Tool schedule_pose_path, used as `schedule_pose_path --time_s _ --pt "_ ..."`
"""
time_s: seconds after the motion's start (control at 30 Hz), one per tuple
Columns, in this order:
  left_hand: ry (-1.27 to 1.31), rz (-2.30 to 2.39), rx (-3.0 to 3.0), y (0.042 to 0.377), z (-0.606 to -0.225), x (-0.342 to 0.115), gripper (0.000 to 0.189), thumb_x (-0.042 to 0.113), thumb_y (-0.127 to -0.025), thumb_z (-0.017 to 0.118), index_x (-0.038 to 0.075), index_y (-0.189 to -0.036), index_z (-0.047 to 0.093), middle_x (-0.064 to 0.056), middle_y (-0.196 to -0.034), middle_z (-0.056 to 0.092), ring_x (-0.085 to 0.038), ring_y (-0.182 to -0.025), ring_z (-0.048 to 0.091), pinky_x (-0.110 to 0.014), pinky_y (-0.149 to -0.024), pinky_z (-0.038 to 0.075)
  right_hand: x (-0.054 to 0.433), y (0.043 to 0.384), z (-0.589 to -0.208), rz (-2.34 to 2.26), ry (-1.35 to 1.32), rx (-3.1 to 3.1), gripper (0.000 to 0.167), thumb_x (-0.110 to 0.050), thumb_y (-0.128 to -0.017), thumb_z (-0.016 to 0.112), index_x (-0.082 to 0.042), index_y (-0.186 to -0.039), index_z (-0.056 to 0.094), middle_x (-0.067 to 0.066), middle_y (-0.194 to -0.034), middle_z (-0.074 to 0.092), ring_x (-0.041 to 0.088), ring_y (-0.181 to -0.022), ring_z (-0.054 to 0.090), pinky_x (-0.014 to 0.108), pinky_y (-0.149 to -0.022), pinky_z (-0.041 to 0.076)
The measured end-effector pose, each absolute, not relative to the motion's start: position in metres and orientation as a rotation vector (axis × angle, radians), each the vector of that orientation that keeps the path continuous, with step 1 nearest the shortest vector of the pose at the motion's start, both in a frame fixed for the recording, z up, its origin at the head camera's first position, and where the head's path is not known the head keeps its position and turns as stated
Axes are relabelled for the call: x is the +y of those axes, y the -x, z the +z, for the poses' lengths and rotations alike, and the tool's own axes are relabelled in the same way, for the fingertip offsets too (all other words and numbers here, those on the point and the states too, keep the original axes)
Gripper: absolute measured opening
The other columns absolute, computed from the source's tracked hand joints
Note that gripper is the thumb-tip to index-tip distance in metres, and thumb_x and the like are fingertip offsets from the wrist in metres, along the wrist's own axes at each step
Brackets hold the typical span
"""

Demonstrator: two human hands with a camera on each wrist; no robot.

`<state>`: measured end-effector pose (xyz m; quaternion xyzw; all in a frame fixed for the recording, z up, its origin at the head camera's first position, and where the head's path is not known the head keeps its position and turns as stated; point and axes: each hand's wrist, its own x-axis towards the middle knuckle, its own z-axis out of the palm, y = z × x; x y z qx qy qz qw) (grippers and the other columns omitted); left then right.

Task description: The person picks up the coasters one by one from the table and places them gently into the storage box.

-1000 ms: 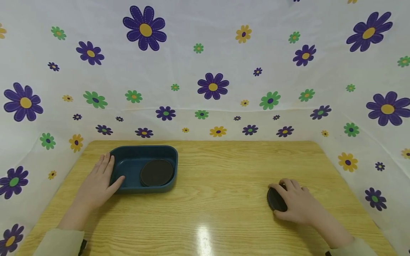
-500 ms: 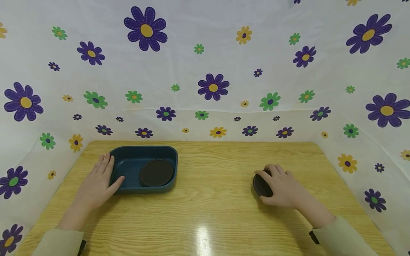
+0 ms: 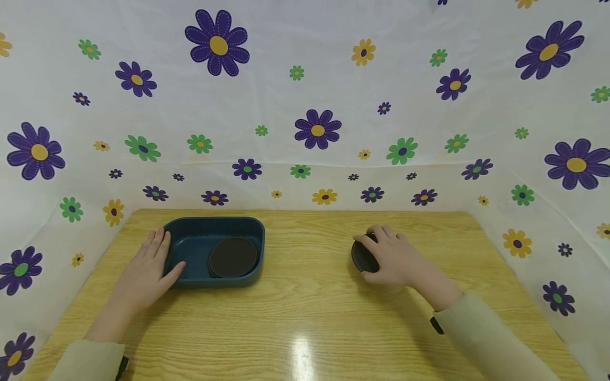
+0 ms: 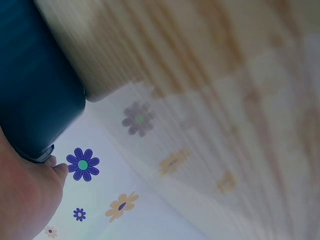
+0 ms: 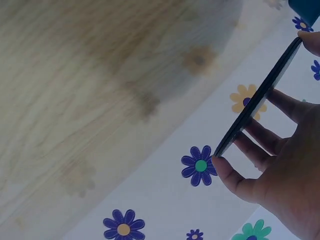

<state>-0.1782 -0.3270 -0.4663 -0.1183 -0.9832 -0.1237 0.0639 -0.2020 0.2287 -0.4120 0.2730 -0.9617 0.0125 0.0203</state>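
My right hand [image 3: 391,259] grips a thin round black coaster [image 3: 365,255] by its edges, right of the table's middle. In the right wrist view the coaster [image 5: 257,100] shows edge-on, fingertips at both ends and two fingers against its face. A dark blue rectangular tray [image 3: 214,283] with rounded corners stands at the back left. Inside it, toward the right end, lies another round black coaster [image 3: 233,257]. My left hand [image 3: 145,272] rests against the tray's left end, fingers straight along the outside and thumb over the near rim.
The wooden table [image 3: 310,307] reaches back to a white flowered cloth [image 3: 267,95], which also hangs along both sides. Bare wood lies between the tray and my right hand.
My right hand has carried the coaster left and farther back, closer to the tray. The left hand and the tray have stayed put.
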Motion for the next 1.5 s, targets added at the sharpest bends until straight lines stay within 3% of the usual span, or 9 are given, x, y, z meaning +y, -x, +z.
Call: schedule_pose_path --time_s 0.67,0.77,1.03,1.5 --pt "0.350 -0.389 -2.971 0.179 -0.466 -0.326 0.090 0.049 -0.109 0.052 -0.011 -0.165 0.015 -0.035 -0.173 0.014 -0.051 -0.163 0.009 -0.057 -0.136 0.006 0.167 0.241 -0.397 0.016 -0.992 -2.975 0.079 -0.049 -0.087 0.074 -0.018 -0.156 0.051 0.021 -0.152 0.048 0.041 -0.138 0.048 0.063 -0.106 0.051" --pt "0.352 -0.395 -2.971 0.179 -0.466 -0.327 0.090 0.049 -0.109 0.052 -0.011 -0.165 0.015 -0.036 -0.173 0.014 -0.051 -0.164 0.008 -0.055 -0.136 0.003 0.156 0.244 -0.395 0.005 -1.024 -2.973 0.079 -0.049 -0.089 0.073 -0.017 -0.157 0.050 0.020 -0.153 0.047 0.040 -0.138 0.047 0.061 -0.106 0.051" --pt "0.341 -0.382 -2.987 0.179 -0.466 -0.326 0.090 0.049 -0.109 0.051 -0.010 -0.165 0.015 -0.035 -0.173 0.013 -0.051 -0.163 0.009 -0.060 -0.135 0.009 0.125 0.252 -0.390 -0.043 -1.099 -2.921 0.080 -0.052 -0.089 0.074 -0.020 -0.157 0.048 0.018 -0.152 0.048 0.038 -0.136 0.048 0.056 -0.100 0.052" --pt "0.352 -0.383 -2.964 0.178 -0.467 -0.327 0.089 0.048 -0.109 0.052 -0.012 -0.165 0.016 -0.036 -0.172 0.016 -0.052 -0.163 0.010 -0.056 -0.136 0.004 0.077 0.258 -0.381 -0.083 -1.202 -2.858 0.082 -0.055 -0.090 0.073 -0.024 -0.160 0.045 0.015 -0.155 0.045 0.035 -0.139 0.045 0.057 -0.104 0.051"
